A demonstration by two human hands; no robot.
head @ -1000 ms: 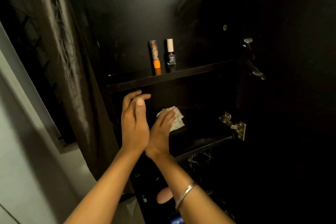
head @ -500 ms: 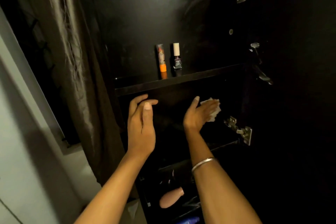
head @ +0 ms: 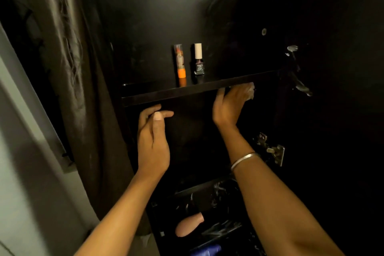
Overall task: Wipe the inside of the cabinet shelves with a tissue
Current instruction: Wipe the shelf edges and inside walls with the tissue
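A dark cabinet stands open before me, its upper shelf running across the middle of the view. My right hand is raised just under that shelf's right end and holds a crumpled white tissue, mostly hidden behind the fingers and the shelf edge. My left hand hovers below the shelf's left part, fingers loosely bent, holding nothing. A silver bangle sits on my right wrist.
An orange-based tube and a small nail polish bottle stand on the upper shelf. Metal hinges jut from the right wall. A pink bottle and a blue object lie low down. A curtain hangs left.
My right hand has risen with the tissue from the lower shelf up and right to the underside of the upper shelf. My left hand stayed nearly in place.
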